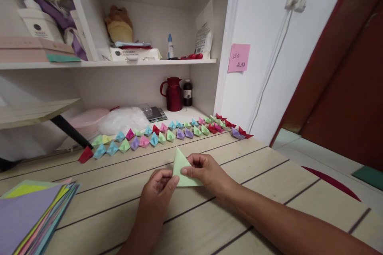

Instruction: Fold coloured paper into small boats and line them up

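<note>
On the far left, a pile of paper (32, 215) in many colors lies on the table (113, 195). Above it, a pink box (20, 55) and a white pump bottle (40, 24) sit on the shelf (92, 64). Next comes a red boat (85, 154), at the left end of the front row of little paper boats (154, 139). The rows go across the back of the table in blue, green, purple, pink and red.

Near the middle is the left hand (157, 191). Its thumb is flat on the front of the green paper (180, 165), at the low left edge. Its other fingers are curled up close to the thumb, and they pinch that edge.

The green paper is held up off to the front of the boats, between the two hands. It is folded to a point at the top. The red jug (174, 95) stands behind the boats.

Then comes the right hand (209, 173). Its thumb presses on the front of the green paper, on the slanted right side. Its other fingers bend around behind, so it pinches too. I cannot tell just where the hidden fingertips touch. Farther right, a pink note (238, 57) is stuck up.
</note>
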The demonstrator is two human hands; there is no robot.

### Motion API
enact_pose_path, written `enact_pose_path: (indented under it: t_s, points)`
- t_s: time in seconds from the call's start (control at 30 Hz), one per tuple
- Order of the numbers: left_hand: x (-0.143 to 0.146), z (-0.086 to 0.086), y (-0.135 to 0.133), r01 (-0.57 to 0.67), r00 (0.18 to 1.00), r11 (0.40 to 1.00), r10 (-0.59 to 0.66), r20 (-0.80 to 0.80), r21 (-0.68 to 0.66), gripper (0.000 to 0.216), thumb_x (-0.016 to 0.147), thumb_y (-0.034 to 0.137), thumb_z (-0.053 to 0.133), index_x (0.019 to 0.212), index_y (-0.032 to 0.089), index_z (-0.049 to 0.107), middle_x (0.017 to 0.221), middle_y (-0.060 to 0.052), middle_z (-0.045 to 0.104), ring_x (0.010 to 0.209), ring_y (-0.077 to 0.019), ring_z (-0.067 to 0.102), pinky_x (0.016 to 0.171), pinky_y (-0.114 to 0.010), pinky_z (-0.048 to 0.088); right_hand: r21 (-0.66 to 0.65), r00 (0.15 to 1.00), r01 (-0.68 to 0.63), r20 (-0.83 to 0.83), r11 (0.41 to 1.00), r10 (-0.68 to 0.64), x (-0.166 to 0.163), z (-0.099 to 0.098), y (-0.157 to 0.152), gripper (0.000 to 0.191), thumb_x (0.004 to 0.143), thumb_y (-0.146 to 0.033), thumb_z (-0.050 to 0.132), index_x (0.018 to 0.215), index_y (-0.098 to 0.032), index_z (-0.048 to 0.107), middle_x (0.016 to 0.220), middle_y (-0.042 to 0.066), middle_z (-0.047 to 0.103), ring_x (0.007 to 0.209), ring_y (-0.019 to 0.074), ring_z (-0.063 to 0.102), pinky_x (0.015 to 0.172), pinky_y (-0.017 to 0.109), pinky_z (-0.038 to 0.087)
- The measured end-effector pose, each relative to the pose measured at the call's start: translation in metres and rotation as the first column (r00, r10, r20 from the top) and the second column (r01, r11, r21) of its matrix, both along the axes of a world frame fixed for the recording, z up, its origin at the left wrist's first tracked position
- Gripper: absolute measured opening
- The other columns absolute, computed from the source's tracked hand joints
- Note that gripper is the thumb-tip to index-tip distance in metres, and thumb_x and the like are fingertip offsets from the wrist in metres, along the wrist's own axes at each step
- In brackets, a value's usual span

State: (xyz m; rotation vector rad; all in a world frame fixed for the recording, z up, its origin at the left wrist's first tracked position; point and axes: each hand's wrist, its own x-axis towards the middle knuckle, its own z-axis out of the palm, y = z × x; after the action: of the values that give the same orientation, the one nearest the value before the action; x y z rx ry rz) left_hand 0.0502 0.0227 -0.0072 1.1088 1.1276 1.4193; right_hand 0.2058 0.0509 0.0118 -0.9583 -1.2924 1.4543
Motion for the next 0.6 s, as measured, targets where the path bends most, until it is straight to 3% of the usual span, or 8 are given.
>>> enact_pose_path:
  t_s: [0.1,0.3,0.4,0.6]
  points:
    - [0.000,0.002,-0.002,0.005,0.997,0.999,-0.002,0.072,-0.037,0.031,0.060,0.038,0.080,0.080,0.016,0.069,0.066,-0.002,0.069,0.060,-0.0165,0.061,0.061,-0.026,0.047,-0.038,0.997,-0.064,0.044,0.997,0.066,-0.001,-0.002,-0.002,0.043,0.051,-0.045,0.086,0.066,-0.015,0.061,0.057,-0.005,0.052,0.053,0.0082,0.042,0.051,0.022,0.030]
    - [-0.008,0.007,-0.005,0.016,0.998,0.989,-0.007,0.062,-0.147,0.032,0.061,0.042,0.080,0.068,0.015,0.064,0.059,0.001,0.065,0.053,-0.0106,0.053,0.052,-0.021,0.040,-0.010,0.960,-0.256,0.114,0.967,0.256,-0.002,-0.012,-0.004,0.040,0.054,-0.039,0.087,0.072,-0.015,0.061,0.060,-0.006,0.048,0.056,0.0077,0.038,0.052,0.021,0.028]
    - [-0.008,0.008,-0.005,-0.023,0.998,0.989,0.032,0.058,-0.145,0.032,0.062,0.042,0.080,0.069,0.015,0.065,0.062,0.000,0.066,0.055,-0.0115,0.054,0.054,-0.021,0.041,0.010,0.959,-0.260,0.123,0.966,0.257,-0.002,-0.014,-0.003,0.041,0.059,-0.043,0.084,0.077,-0.015,0.060,0.063,-0.005,0.049,0.058,0.0083,0.039,0.054,0.021,0.028]
    - [-0.005,0.010,-0.007,0.026,0.993,0.990,-0.010,0.117,-0.135,0.030,0.063,0.039,0.080,0.075,0.016,0.065,0.067,-0.001,0.067,0.059,-0.0127,0.057,0.056,-0.022,0.043,0.053,0.926,-0.284,0.275,0.957,0.260,0.000,-0.010,-0.007,0.043,0.069,-0.049,0.074,0.063,-0.017,0.046,0.058,-0.007,0.035,0.054,0.0076,0.029,0.051,0.022,0.021]
